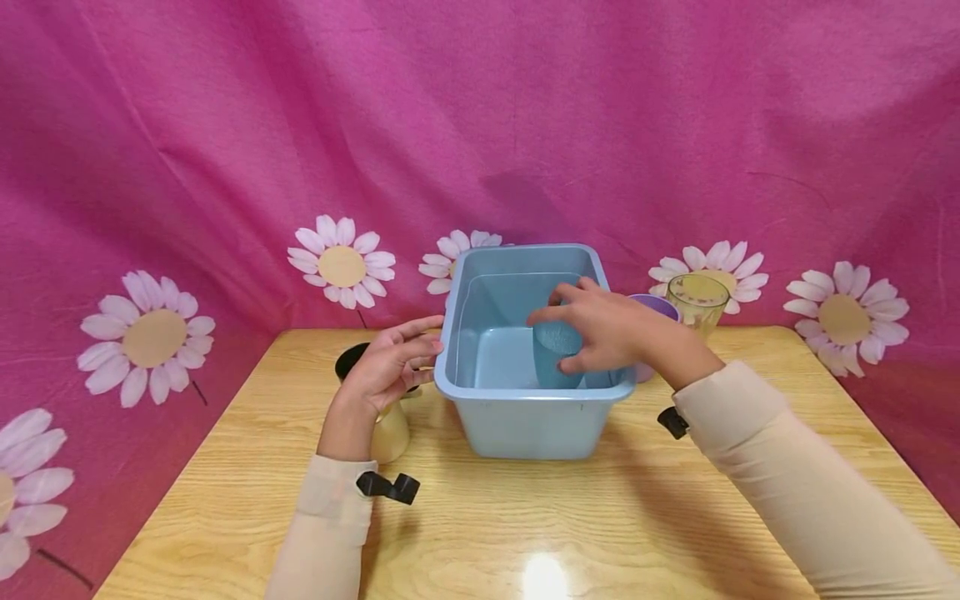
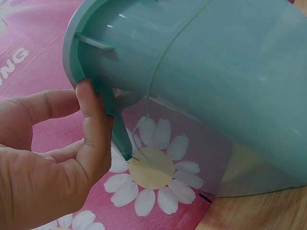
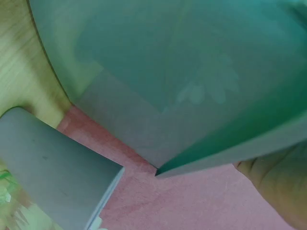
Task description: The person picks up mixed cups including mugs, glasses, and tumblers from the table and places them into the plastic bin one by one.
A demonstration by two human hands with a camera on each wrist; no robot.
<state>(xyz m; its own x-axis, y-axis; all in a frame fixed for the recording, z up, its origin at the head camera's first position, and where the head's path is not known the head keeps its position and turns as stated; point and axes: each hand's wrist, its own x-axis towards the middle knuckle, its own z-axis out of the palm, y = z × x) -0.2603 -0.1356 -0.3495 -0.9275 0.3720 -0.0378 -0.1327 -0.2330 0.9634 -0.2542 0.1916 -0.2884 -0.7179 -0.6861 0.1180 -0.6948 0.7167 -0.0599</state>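
Note:
A light blue plastic tub (image 1: 534,425) stands on the table. My left hand (image 1: 399,360) holds its left rim; in the left wrist view, bent fingers of my left hand (image 2: 91,139) meet the rim lip (image 2: 72,52). Inside the tub is a blue, textured cup (image 1: 555,350). My right hand (image 1: 600,325) reaches over the tub's right side, its fingers spread around the cup's mouth. The tub wall (image 3: 144,72) hides the cup in the right wrist view, where only part of the right hand (image 3: 278,182) shows.
Left of the tub stands a cream cup (image 1: 392,435) with a dark mouth, partly behind my left hand. To the right are a purple cup (image 1: 656,305) and a clear yellowish glass (image 1: 699,300). A pink flowered cloth (image 1: 480,108) hangs behind the wooden table (image 1: 465,525).

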